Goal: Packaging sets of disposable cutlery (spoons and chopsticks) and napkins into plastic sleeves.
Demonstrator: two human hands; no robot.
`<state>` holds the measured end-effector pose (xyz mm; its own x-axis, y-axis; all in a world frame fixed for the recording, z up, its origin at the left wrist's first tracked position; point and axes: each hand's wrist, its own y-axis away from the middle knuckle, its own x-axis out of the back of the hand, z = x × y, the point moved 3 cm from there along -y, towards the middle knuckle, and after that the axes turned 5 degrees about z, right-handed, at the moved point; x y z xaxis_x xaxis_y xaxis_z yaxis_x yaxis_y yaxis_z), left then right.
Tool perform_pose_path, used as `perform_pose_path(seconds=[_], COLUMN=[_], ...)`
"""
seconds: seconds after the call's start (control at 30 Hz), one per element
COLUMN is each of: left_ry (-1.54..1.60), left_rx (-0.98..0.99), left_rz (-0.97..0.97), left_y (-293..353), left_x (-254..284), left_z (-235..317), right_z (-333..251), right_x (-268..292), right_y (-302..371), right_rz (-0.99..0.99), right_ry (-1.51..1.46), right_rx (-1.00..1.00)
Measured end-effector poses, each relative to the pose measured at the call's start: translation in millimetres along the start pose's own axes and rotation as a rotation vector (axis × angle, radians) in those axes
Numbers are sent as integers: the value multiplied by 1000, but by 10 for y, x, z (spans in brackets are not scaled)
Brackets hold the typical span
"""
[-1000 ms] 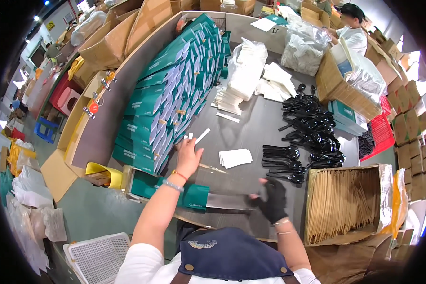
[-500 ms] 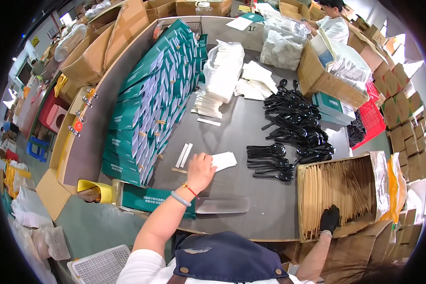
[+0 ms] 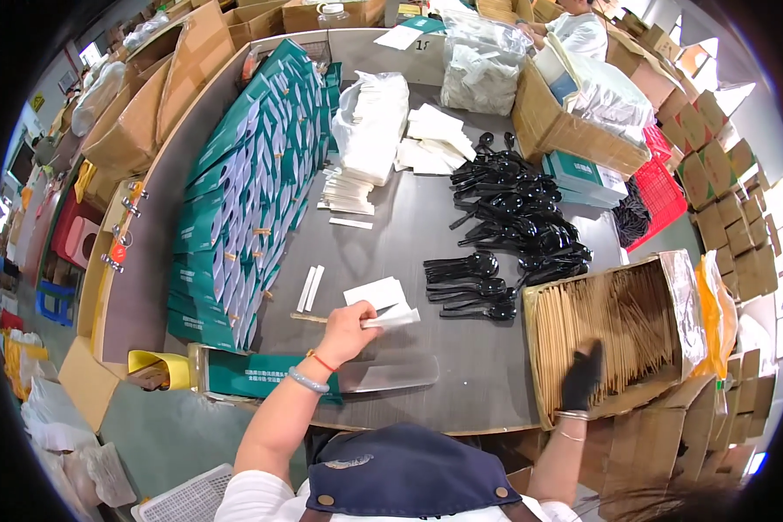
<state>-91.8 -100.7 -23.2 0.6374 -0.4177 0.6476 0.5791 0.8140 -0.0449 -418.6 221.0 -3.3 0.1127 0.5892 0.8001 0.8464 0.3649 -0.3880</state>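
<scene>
Between the thumb and fingers of my left hand point(image 3: 350, 331) is a folded white napkin point(image 3: 400, 318), raised just off the table. More white napkins point(image 3: 372, 293) lie right behind it. My right hand point(image 3: 582, 381), in a black glove, is over a cardboard box point(image 3: 539, 409) packed with thin tan sticks point(image 3: 605, 317). Its fingers are smeared by motion, and I cannot see whether a stick is in them. Two narrow white strips point(image 3: 311, 289) and a thin tan stick point(image 3: 309, 317) lie left of the napkins. Black plastic spoons point(image 3: 470, 287) are piled between the napkins and the box.
Green printed packets point(image 3: 235, 226) stand in dense rows on the left. A green packet point(image 3: 265, 376) and a clear plastic sheet point(image 3: 391, 376) lie near the front edge. Bagged white napkins point(image 3: 370, 130) sit farther back. A person point(image 3: 574, 35) works beyond the table.
My left hand has lifted a folded napkin from the table and drawn it nearer. My right hand has risen slightly over the sticks. The whole view has shifted a little.
</scene>
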Motion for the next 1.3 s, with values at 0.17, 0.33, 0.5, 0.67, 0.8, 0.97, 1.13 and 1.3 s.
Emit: perform_pose_path(seconds=[0.17, 0.33, 0.5, 0.67, 0.8, 0.97, 1.13, 1.3], left_ry=[166, -172, -355, -477, -501, -329, -316, -284], left_rx=[52, -312, -368, -403, -453, -289, -275, -317], left_rz=[-350, -49, -77, -80, -90, -43, -44, -43], left_y=[441, 870, 1244, 1378, 1330, 1305, 1193, 1010], left_x=[166, 197, 127, 161, 225, 537, 615, 278], left_z=[122, 144, 160, 174, 218, 9, -169, 15], right_z=[-1365, -1437, -1549, -2071, -2322, -2115, -1920, -2317], right_x=[-692, -1040, -947, -829, -1034, -693, -712, -896], right_y=[103, -3, -1, 579, 1146, 966, 1049, 1429], right_rz=[-465, -555, -463, -788, -927, -895, -898, -893], right_ry=[-62, 3, -104, -217, -159, -180, -85, -523], right_rx=[360, 489, 562, 704, 757, 663, 941, 890])
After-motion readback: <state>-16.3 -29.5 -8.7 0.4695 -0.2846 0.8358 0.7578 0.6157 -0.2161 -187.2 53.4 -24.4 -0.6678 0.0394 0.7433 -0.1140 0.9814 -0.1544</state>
